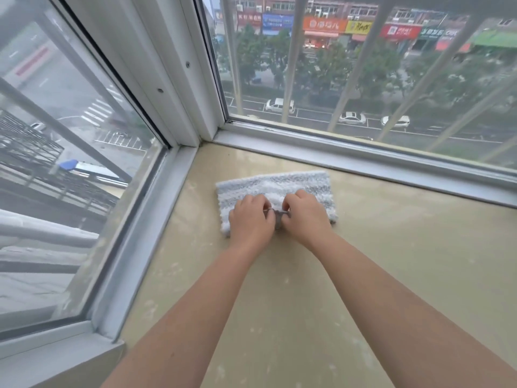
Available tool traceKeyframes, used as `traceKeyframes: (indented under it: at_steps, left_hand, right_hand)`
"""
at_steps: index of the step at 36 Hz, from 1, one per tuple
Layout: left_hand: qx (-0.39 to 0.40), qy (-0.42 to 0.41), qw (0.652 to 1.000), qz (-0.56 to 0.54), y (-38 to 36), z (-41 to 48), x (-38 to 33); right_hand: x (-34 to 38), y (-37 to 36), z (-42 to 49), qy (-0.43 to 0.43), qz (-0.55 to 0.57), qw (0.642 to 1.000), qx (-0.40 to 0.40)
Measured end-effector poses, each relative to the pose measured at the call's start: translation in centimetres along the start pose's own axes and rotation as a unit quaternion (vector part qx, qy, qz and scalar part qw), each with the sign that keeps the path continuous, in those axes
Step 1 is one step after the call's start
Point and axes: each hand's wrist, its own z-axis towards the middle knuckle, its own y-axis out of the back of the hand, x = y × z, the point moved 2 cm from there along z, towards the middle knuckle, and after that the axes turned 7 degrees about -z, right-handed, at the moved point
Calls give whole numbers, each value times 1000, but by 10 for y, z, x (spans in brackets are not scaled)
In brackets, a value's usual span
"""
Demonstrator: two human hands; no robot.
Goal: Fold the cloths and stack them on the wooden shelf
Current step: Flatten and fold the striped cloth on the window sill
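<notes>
A folded, fluffy grey-and-white striped cloth [279,183] lies on the beige window ledge [377,261], close to the corner where two panes meet. Both hands meet at its near edge: the left hand [250,218] and the right hand [306,217] each pinch a small grey tab [278,219] there, fingers curled.

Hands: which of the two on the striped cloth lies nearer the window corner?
The left hand: it rests on the striped cloth's left half, toward the window corner; the right hand lies further right.
</notes>
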Motion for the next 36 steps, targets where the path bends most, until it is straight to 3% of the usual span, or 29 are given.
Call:
traceKeyframes:
  at_steps: [7,10,17,24,28,36]
  left_hand:
    - [15,-48,987,-156,21,-35,-27]
    - [5,-54,984,-172,34,-50,-41]
    - [-16,-69,986,-154,66,-96,-78]
    - [4,-99,993,-67,85,-147,-104]
    - [7,-98,993,-71,86,-181,-114]
    - [85,-108,990,-16,77,-249,-122]
  right_hand:
    - [-9,36,-29,13,-25,999,-16]
    - [-16,55,-44,-11,15,1000,-16]
    - [-24,104,-100,0,110,991,-79]
    - [-43,136,-169,-11,113,988,-108]
    - [-59,140,-211,-29,115,986,-117]
    - [-90,137,-294,-48,76,995,-36]
